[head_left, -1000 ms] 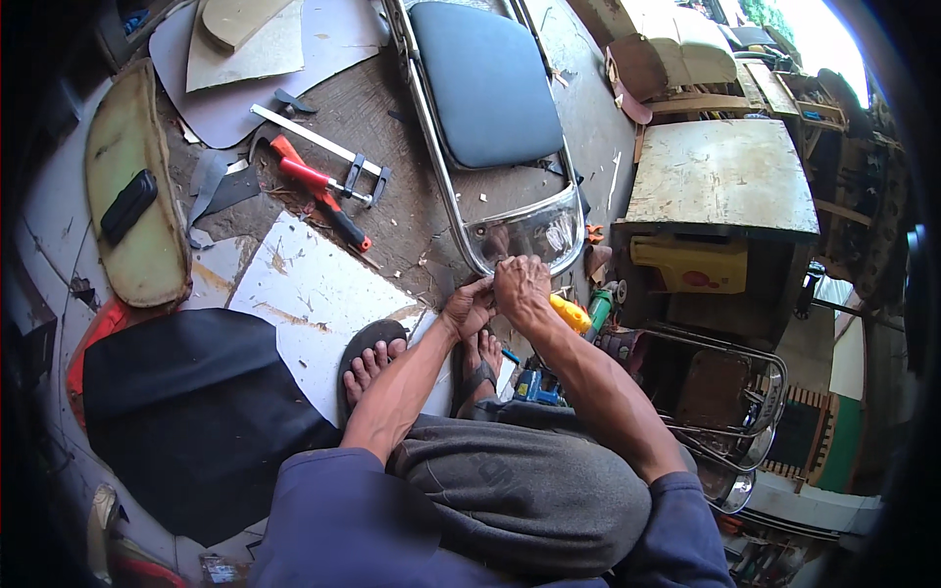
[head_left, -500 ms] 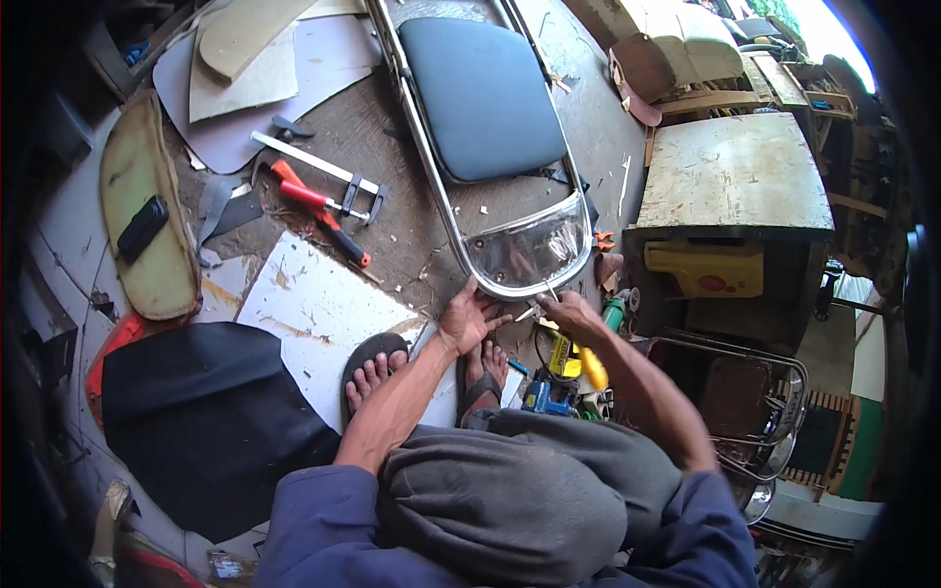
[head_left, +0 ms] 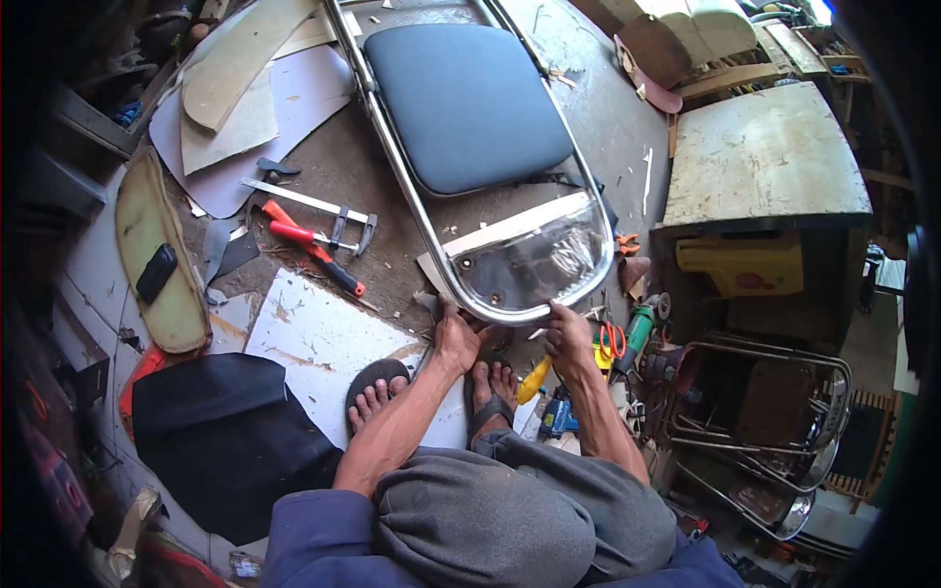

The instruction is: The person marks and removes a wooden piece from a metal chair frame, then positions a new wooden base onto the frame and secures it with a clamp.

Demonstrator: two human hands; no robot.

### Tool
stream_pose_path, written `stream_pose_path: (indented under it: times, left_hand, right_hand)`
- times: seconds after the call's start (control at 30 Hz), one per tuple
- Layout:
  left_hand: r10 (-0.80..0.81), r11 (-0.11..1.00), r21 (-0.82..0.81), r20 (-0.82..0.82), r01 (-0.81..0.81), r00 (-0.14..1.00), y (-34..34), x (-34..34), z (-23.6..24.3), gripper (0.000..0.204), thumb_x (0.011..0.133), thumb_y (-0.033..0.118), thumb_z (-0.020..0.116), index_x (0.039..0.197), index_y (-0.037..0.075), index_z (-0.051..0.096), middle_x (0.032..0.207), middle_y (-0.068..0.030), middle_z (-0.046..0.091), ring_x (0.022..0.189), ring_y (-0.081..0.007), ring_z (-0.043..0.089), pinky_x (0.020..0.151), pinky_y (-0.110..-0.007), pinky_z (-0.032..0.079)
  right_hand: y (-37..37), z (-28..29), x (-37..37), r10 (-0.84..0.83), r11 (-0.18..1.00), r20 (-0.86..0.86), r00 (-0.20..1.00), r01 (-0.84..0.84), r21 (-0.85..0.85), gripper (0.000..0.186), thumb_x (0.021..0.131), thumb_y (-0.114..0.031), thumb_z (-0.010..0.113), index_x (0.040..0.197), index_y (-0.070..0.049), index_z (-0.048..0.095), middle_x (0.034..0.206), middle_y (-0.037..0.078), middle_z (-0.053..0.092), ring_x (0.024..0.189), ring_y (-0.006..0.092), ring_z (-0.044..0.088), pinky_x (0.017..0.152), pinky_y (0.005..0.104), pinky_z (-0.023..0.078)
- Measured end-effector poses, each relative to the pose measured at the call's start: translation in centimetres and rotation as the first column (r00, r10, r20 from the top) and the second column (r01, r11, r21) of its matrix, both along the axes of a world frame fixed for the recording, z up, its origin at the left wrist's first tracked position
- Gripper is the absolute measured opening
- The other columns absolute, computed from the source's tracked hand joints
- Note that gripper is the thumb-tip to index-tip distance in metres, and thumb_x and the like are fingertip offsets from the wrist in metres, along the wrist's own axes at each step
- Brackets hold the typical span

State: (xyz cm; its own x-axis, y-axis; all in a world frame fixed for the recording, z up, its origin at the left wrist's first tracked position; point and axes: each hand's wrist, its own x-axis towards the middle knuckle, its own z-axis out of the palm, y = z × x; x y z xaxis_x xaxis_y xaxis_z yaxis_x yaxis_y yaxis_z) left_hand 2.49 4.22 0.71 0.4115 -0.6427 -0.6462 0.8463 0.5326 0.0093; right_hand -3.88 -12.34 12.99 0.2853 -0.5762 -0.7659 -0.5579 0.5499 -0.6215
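The chair (head_left: pixel 469 108) stretches away at 12 o'clock. Near 6 o'clock on its chrome frame (head_left: pixel 524 316), the left hand (head_left: pixel 458 343) touches, fingers loosely bent; near 5 o'clock, the right hand (head_left: pixel 570 338) has its thumb on the tube, fingers curled. I cannot tell whether either grips. Black sheet (head_left: pixel 235 446) at 8 o'clock.

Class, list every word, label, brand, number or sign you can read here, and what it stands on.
No text can be read clearly.
Chair seat: no lettering visible.
Yellow casing at right: red patch, any lettering too blurred.
Green grinder: any label too small.
Blue tool: too small to tell.
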Motion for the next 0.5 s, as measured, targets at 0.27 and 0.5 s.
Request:
stream_pose_path:
  times: [0.27,0.5]
  left_hand:
    - [-0.152,0.960,0.275,0.356,0.053,0.922,5.1,2.8,3.4,0.026,0.099,0.018,0.062,0.118,0.001,0.062,0.109,-0.0066,0.068,0.096,-0.0151,0.067,0.072,-0.031,0.062]
    - [-0.035,0.884,0.439,0.404,-0.160,0.914,19.7,4.8,9.6,0.034,0.100,0.012,0.055,0.130,-0.002,0.053,0.121,-0.0135,0.064,0.105,-0.0239,0.067,0.090,-0.042,0.056]
  right_hand:
    - [-0.6,6.3,2.9,-0.214,0.957,0.178,0.960,0.243,-0.157,0.030,0.090,-0.030,0.068,0.071,-0.021,0.048,0.051,-0.010,0.035,0.033,0.0050,0.028,0.032,0.0241,0.019]
    - [-6.3,4.8,4.2,-0.207,0.940,0.189,0.960,0.249,-0.234,0.028,0.095,-0.031,0.066,0.076,-0.019,0.051,0.054,-0.009,0.037,0.035,0.0049,0.029,0.033,0.0238,0.018]
